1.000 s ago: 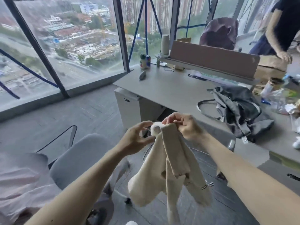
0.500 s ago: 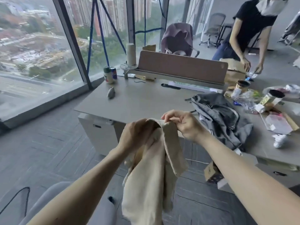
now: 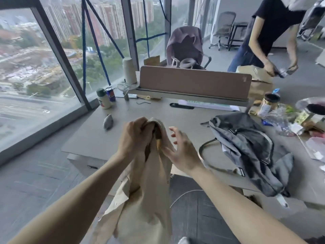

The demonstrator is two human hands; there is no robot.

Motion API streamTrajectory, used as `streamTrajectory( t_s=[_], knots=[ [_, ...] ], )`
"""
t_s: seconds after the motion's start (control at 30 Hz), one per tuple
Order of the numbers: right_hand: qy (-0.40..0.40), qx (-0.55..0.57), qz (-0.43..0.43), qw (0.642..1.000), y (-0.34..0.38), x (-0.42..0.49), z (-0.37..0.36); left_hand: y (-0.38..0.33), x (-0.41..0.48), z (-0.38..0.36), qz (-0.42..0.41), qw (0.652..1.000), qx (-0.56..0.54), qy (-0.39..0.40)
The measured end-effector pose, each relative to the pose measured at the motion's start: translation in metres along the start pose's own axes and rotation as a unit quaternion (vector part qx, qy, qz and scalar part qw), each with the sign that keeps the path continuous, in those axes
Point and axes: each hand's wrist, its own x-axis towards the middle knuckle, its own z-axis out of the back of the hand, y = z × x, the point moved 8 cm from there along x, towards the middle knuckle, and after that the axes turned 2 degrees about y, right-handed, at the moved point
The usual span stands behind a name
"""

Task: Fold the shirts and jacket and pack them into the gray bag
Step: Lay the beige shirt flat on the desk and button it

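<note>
From the head view, the left hand (image 3: 135, 138) is clenching the bunched top of the garment (image 3: 149, 199), and that single grip is carrying all of it. The right hand (image 3: 181, 148) is spreading open just beside it with its fingers loose and holding nothing, though the thumb seems to be brushing the cloth.

My worry is that the cloth is hanging off the counter's (image 3: 140, 113) near edge, over the floor (image 3: 44, 182). If that fist is easing while the other hand is still free, the whole piece is likely sliding down there. Being wadded at the top, it is also likely folding crooked unless it is spread flat first.

The bag (image 3: 246, 147) is lying slumped toward the counter's right near edge with no opening showing, and its strap (image 3: 202, 150) is looping out toward the hands. A trailing sleeve could be catching on that loop and dragging the bag off the edge.

The garment is beige, soft and limp, draping in long folds, with a darker lining showing at the gathered top. I cannot tell whether it is a shirt or the jacket.
</note>
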Motion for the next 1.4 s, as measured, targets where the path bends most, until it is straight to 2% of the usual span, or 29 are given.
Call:
streamTrajectory(
  t_s=[0.1, 0.2, 0.33, 0.5, 0.6, 0.7, 0.87, 1.0, 1.13, 1.27, 1.4],
  knots=[
    [0.005, -0.006, -0.019, 1.000, -0.027, 0.056, -0.006, 0.009, 0.045, -0.008, -0.029, 0.999, 0.034, 0.021],
    [-0.005, -0.069, -0.006, 0.998, -0.053, 0.099, 0.003, 0.022, 0.084, -0.015, -0.056, 0.995, 0.079, 0.030],
    [-0.058, -0.122, 0.038, 0.990, -0.079, 0.141, 0.035, 0.035, 0.119, -0.023, -0.102, 0.983, 0.145, 0.050],
    [-0.119, -0.107, 0.123, 0.980, -0.067, 0.175, 0.078, 0.037, 0.161, -0.022, -0.154, 0.963, 0.217, 0.053],
    [-0.138, -0.132, 0.135, 0.972, -0.057, 0.208, 0.105, 0.044, 0.190, -0.022, -0.184, 0.949, 0.244, 0.075],
    [-0.161, -0.186, 0.137, 0.960, -0.055, 0.241, 0.131, 0.063, 0.223, -0.029, -0.176, 0.942, 0.271, 0.095],
    [-0.159, -0.277, 0.064, 0.946, -0.092, 0.287, 0.146, 0.124, 0.260, -0.073, -0.119, 0.932, 0.307, 0.152],
    [-0.129, -0.299, -0.021, 0.945, -0.139, 0.312, 0.132, 0.179, 0.292, -0.119, -0.053, 0.938, 0.269, 0.212],
    [-0.092, -0.327, -0.064, 0.938, -0.175, 0.355, 0.108, 0.236, 0.340, -0.163, -0.047, 0.936, 0.266, 0.225],
    [-0.063, -0.332, -0.131, 0.932, -0.221, 0.397, 0.076, 0.292, 0.379, -0.217, -0.032, 0.934, 0.256, 0.247],
    [-0.043, -0.311, -0.196, 0.929, -0.273, 0.406, 0.037, 0.346, 0.377, -0.276, 0.012, 0.927, 0.234, 0.291]
  ],
)
